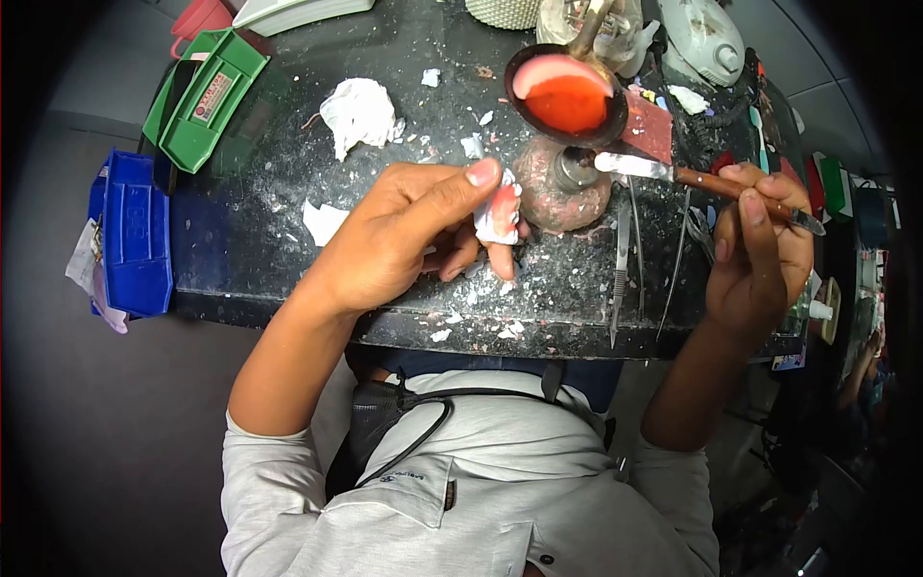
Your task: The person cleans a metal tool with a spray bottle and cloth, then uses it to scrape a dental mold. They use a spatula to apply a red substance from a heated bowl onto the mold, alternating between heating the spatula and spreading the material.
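Observation:
My left hand (pixel 399 226) pinches a small white, plaster-like piece with pink wax on it (pixel 498 213) between thumb and fingers. In my right hand (pixel 764 245) is a wax knife (pixel 707 181) with a wooden handle, held level with its pale blade pointing left. The blade's end is beside the metal neck of a round glass spirit burner (pixel 562 197); I cannot make out a flame. Just beyond the burner, a dark ladle (pixel 524 111) contains melted red wax with a paler pink piece in it. A pink wax sheet (pixel 649 125) lies right of the ladle.
Metal tweezers (pixel 621 274) and other thin tools lie between burner and right hand. Crumpled white paper (pixel 358 113) and white crumbs litter the black table (pixel 260 269). Green (pixel 213 96) and blue (pixel 137 236) bins stand left. A white bottle (pixel 702 43) is at the back right.

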Demonstrator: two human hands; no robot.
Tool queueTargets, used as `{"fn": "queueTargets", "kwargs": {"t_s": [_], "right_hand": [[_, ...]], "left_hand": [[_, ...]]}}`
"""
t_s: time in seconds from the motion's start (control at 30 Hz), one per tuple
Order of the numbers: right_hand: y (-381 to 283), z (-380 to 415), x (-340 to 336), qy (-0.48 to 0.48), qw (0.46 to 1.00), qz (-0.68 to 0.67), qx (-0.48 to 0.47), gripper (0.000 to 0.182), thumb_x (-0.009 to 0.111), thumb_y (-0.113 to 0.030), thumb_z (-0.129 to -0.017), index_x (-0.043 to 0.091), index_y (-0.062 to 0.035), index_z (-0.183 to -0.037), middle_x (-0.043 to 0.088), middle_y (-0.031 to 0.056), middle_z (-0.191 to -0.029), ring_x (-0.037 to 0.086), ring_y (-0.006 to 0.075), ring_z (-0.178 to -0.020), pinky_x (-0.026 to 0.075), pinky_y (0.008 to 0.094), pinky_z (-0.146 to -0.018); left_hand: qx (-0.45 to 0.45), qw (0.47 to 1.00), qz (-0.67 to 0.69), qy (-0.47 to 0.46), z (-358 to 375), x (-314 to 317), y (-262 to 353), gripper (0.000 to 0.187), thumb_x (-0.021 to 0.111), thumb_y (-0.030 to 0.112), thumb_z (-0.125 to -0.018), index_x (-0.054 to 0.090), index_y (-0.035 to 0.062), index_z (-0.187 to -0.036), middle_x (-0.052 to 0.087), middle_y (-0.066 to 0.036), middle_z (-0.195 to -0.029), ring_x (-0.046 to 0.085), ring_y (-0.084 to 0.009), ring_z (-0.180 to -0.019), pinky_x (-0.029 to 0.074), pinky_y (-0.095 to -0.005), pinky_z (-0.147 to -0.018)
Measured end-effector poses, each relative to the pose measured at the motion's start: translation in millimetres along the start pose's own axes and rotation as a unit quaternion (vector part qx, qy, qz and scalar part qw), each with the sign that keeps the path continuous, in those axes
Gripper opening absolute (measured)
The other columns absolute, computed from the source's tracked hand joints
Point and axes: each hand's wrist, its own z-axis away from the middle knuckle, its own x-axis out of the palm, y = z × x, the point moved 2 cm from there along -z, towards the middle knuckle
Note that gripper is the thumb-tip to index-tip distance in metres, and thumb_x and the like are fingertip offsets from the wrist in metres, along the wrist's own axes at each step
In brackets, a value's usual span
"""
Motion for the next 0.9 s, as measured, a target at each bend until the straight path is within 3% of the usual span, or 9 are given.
{"fn": "queueTargets", "kwargs": {"t_s": [0.13, 0.17, 0.23, 0.4, 0.5, 0.63, 0.7, 0.73, 0.9], "right_hand": [[-3, 1, 6, 0.005, 0.998, -0.02, -0.055, 0.023, 0.066, 0.004, -0.094, 0.06, 0.0031, -0.116, 0.069, 0.0332, -0.111, 0.053, 0.008, -0.055, 0.042, 0.0184, -0.049], [-3, 1, 12, 0.004, 0.998, -0.019, -0.058, 0.023, 0.066, 0.004, -0.094, 0.06, 0.0031, -0.116, 0.069, 0.0332, -0.111, 0.053, 0.008, -0.055, 0.042, 0.0184, -0.049], [-3, 3, 19, 0.028, 0.987, 0.123, -0.098, 0.023, 0.063, 0.004, -0.096, 0.06, 0.0021, -0.119, 0.068, 0.0332, -0.116, 0.049, 0.0062, -0.054, 0.041, 0.0179, -0.049], [-1, 3, 21, 0.006, 0.981, 0.156, -0.111, 0.023, 0.065, 0.003, -0.096, 0.061, 0.0004, -0.118, 0.069, 0.0326, -0.115, 0.049, 0.0059, -0.053, 0.04, 0.0175, -0.047], [0, 4, 12, -0.009, 0.992, 0.061, -0.109, 0.023, 0.065, 0.0, -0.097, 0.06, -0.0001, -0.12, 0.068, 0.0319, -0.116, 0.049, 0.0062, -0.053, 0.04, 0.018, -0.048], [-4, 9, 20, -0.063, 0.996, -0.052, -0.046, 0.031, 0.077, -0.007, -0.091, 0.059, -0.0014, -0.116, 0.071, 0.0307, -0.107, 0.056, 0.0096, -0.057, 0.043, 0.0194, -0.049], [-6, 13, 32, -0.081, 0.996, -0.028, -0.022, 0.033, 0.081, -0.004, -0.088, 0.059, -0.0005, -0.112, 0.072, 0.0293, -0.105, 0.069, 0.0182, -0.072, 0.054, 0.0244, -0.058], [-5, 14, 38, -0.075, 0.996, -0.043, -0.032, 0.035, 0.083, -0.002, -0.084, 0.058, 0.0009, -0.108, 0.072, 0.0268, -0.102, 0.074, 0.0287, -0.091, 0.063, 0.035, -0.074], [-6, 16, 45, -0.105, 0.994, -0.027, -0.025, 0.034, 0.083, 0.0, -0.083, 0.059, 0.002, -0.107, 0.072, 0.0251, -0.1, 0.074, 0.0325, -0.097, 0.064, 0.0417, -0.084]], "left_hand": [[-0.017, 1.0, 0.015, 0.01, 0, -3, -1, 0.048, 0.046, 0.04, -0.109, 0.071, 0.0006, -0.096, 0.075, -0.014, -0.082, 0.048, -0.0082, -0.051, 0.037, -0.0222, -0.048], [-0.007, 0.999, 0.036, 0.01, -1, -3, -1, 0.048, 0.043, 0.037, -0.11, 0.068, -0.0031, -0.1, 0.074, -0.02, -0.082, 0.047, -0.01, -0.049, 0.039, -0.0233, -0.048], [0.0, 0.998, 0.059, 0.009, -1, -5, -4, 0.048, 0.04, 0.035, -0.11, 0.065, -0.0068, -0.104, 0.073, -0.025, -0.083, 0.046, -0.0119, -0.046, 0.041, -0.0245, -0.047], [-0.005, 0.995, 0.099, -0.026, 0, -5, -3, 0.032, 0.039, 0.03, -0.111, 0.051, 0.0022, -0.101, 0.072, -0.031, -0.086, 0.05, -0.0131, -0.043, 0.04, -0.0233, -0.042], [-0.012, 0.994, 0.106, -0.039, 2, -5, -2, 0.034, 0.04, 0.035, -0.111, 0.052, 0.0054, -0.102, 0.074, -0.024, -0.085, 0.053, -0.0086, -0.043, 0.03, -0.0203, -0.04], [-0.021, 0.992, 0.116, -0.054, 3, -6, -3, 0.036, 0.04, 0.036, -0.112, 0.051, 0.0045, -0.101, 0.074, -0.025, -0.082, 0.052, -0.0097, -0.04, 0.029, -0.021, -0.039], [-0.04, 0.988, 0.126, -0.08, 4, -5, -4, 0.036, 0.041, 0.036, -0.111, 0.05, 0.0038, -0.101, 0.073, -0.025, -0.08, 0.051, -0.0105, -0.038, 0.029, -0.0218, -0.038], [-0.041, 0.988, 0.127, -0.08, 4, -4, -4, 0.036, 0.041, 0.036, -0.111, 0.05, 0.0038, -0.101, 0.073, -0.025, -0.08, 0.051, -0.0105, -0.038, 0.029, -0.0218, -0.038], [-0.052, 0.988, 0.12, -0.083, 4, -4, -2, 0.035, 0.042, 0.036, -0.111, 0.05, 0.0037, -0.1, 0.073, -0.027, -0.079, 0.053, -0.0121, -0.038, 0.03, -0.0226, -0.036]]}}
